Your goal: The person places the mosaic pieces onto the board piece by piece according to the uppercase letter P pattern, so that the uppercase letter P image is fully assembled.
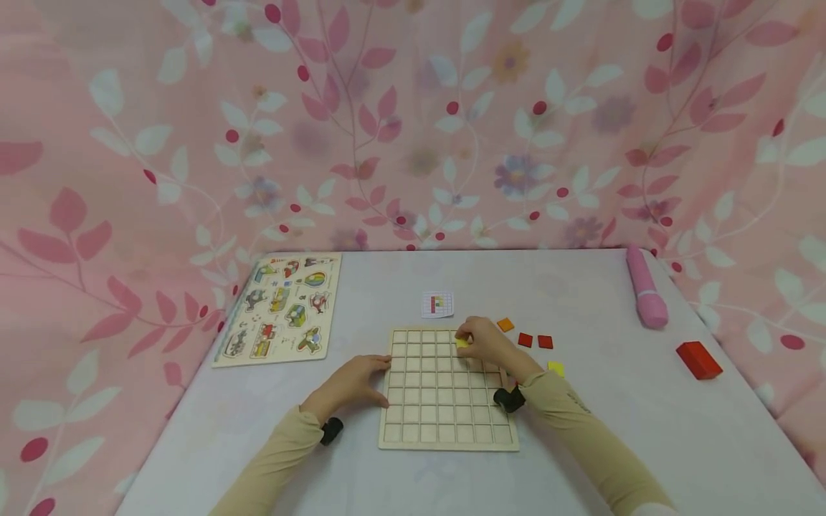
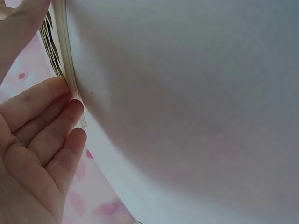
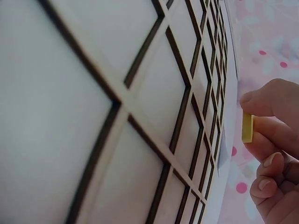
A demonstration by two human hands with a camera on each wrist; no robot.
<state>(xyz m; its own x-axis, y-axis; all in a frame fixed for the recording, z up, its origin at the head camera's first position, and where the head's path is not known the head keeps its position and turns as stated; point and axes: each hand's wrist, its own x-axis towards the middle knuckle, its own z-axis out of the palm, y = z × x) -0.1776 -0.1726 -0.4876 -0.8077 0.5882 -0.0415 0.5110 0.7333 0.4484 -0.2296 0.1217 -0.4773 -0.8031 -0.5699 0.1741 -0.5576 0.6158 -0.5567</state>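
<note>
While no writing reads, card (image 1: 437,304) shows squares.

Probably a child's play corner at home. A pink floral curtain (image 1: 413,122) drapes behind a table (image 1: 645,430) with a picture puzzle (image 1: 280,309), a grid board (image 1: 445,390) and coloured tiles (image 1: 535,341).

Pink floral curtain (image 1: 413,122) behind the tabletop (image 1: 645,430), picture puzzle board (image 1: 280,308) far left of the fingers, small pattern card (image 1: 437,304) just beyond them, pink pen (image 1: 645,296) and red block (image 1: 698,359) far right.
</note>
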